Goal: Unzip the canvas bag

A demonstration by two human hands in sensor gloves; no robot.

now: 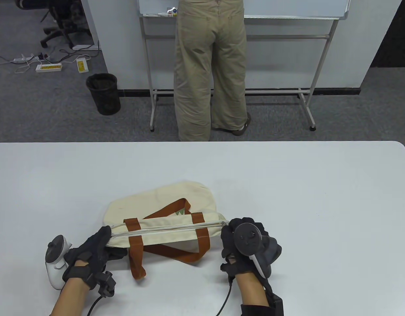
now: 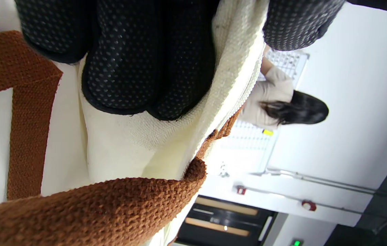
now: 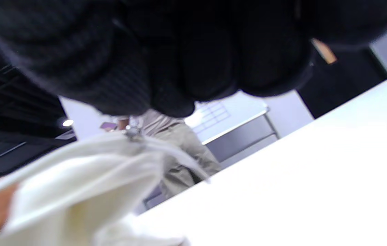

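Observation:
A cream canvas bag (image 1: 163,204) with brown straps (image 1: 136,250) lies on the white table (image 1: 304,197). Its zipper (image 1: 166,227) runs along the near edge and looks closed. My left hand (image 1: 105,235) grips the bag's left end; in the left wrist view its fingers (image 2: 138,61) press on the canvas (image 2: 121,150) with the thumb on the other side. My right hand (image 1: 227,230) is at the bag's right end, fingers curled. In the right wrist view the metal zipper pull (image 3: 132,135) shows just below the blurred fingers (image 3: 213,68), with no clear hold on it.
A person in khaki trousers (image 1: 209,72) stands past the table's far edge at a whiteboard stand (image 1: 307,98). A black bin (image 1: 103,93) stands on the floor at the left. Bare table lies to the right of and behind the bag.

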